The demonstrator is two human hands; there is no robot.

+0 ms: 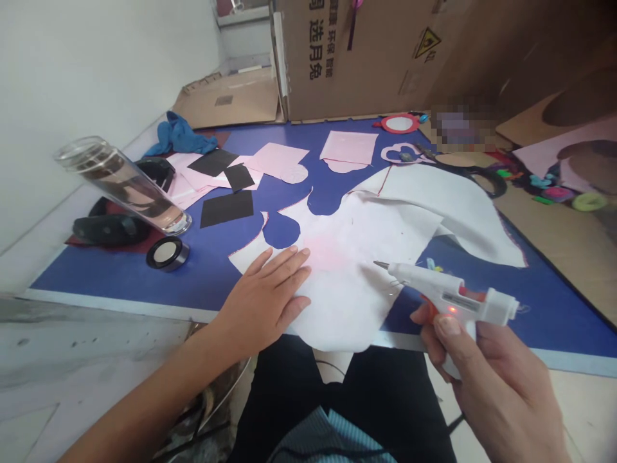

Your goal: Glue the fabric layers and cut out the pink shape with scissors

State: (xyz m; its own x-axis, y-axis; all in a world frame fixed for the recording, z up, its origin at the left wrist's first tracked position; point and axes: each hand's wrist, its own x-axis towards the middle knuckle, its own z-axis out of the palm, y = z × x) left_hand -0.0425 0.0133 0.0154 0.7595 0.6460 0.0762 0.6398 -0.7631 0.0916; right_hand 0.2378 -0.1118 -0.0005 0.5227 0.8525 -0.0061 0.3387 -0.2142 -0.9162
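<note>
The white sheet (344, 312), seemingly already cut in curves, overhangs the near edge of the tabletop (212, 276). The left hand (267, 296) rests there, fingers a little spread; the right hand's (496, 376) fingers wrap a glue gun (448, 292). Whether any glue is applied cannot be told.

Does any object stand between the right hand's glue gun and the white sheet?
Nothing visible does: the right hand holds the glue gun, nozzle over the white sheet; the left hand touches it further left.

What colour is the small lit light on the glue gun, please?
The light on the white glue gun glows red; it shows in the head view.
</note>
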